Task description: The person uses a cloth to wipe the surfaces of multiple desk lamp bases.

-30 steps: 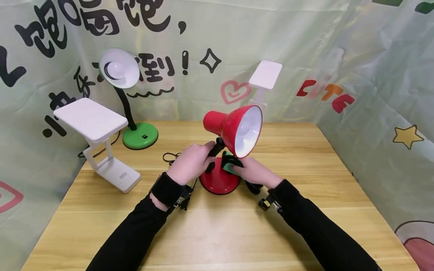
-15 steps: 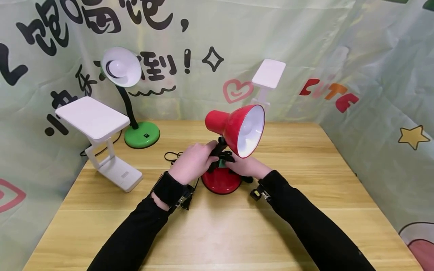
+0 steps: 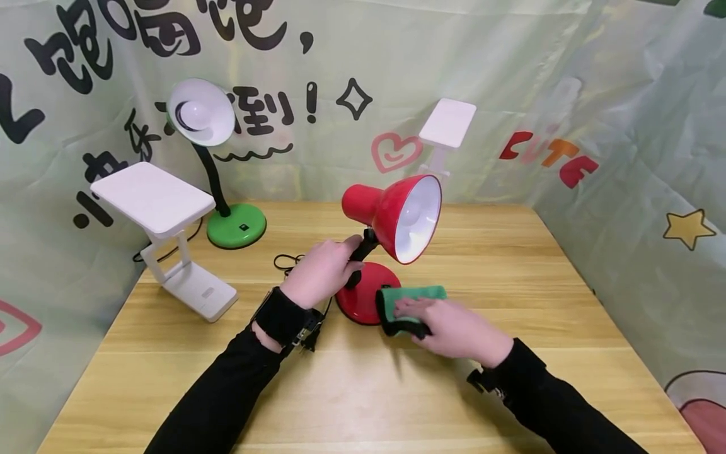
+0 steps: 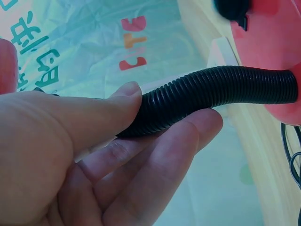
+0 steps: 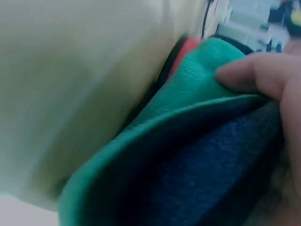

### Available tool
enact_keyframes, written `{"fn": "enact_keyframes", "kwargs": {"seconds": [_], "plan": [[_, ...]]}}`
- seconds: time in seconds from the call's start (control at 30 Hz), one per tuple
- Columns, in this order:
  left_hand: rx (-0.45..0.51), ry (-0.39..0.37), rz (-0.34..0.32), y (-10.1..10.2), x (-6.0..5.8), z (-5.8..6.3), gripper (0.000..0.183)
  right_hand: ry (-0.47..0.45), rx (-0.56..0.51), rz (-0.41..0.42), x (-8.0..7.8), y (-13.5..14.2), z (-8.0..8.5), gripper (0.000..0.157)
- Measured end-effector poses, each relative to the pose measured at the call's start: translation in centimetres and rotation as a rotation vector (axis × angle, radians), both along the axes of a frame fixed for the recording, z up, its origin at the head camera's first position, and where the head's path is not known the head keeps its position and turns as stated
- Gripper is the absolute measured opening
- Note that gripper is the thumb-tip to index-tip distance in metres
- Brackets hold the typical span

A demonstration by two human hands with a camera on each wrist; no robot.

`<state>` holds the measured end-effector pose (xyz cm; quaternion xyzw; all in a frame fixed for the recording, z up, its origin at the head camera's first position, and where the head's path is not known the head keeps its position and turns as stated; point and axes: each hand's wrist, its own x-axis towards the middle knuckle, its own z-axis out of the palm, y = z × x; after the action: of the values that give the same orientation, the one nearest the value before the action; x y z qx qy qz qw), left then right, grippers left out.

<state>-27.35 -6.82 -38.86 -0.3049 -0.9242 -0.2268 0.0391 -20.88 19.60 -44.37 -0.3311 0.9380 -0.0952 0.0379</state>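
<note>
A red desk lamp stands upright mid-table, its shade facing right. My left hand grips its black ribbed neck, thumb on one side and fingers on the other. At the right edge of the round red base, my right hand holds a folded cloth, green on one face and dark on the other. In the right wrist view the cloth fills much of the picture, with a fingertip resting on its green side. The left hand hides part of the neck.
A white folding lamp stands at the left, with a green-based lamp behind it. Another white lamp shows at the back, partly hidden by the red shade. A black cord lies by the left hand. Printed fabric encloses the table.
My right hand has moved from behind the neck, over the base, out to the base's right front edge with the cloth. The left hand keeps its grip on the neck.
</note>
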Motion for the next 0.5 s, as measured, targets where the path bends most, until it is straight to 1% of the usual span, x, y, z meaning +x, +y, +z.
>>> {"fn": "enact_keyframes", "kwargs": {"seconds": [0.07,0.13,0.27,0.4,0.5], "plan": [[-0.004,0.01,-0.001,0.0,0.0,0.0,0.022,0.013,0.035,0.063,1.0,-0.7,0.0,0.045],[-0.009,0.023,-0.001,0.0,0.0,-0.1,0.022,0.035,0.067,0.117,1.7,-1.7,0.1,0.046],[-0.01,0.042,-0.003,-0.1,0.0,0.0,0.021,0.163,0.135,0.202,2.0,-4.3,-0.3,0.048],[-0.012,0.042,-0.001,-0.2,0.1,0.1,0.021,0.305,0.176,0.233,1.8,-7.2,-1.0,0.051],[-0.019,0.04,-0.003,-0.2,0.1,0.1,0.021,0.363,0.19,0.223,1.3,-9.1,-1.3,0.049]]}}
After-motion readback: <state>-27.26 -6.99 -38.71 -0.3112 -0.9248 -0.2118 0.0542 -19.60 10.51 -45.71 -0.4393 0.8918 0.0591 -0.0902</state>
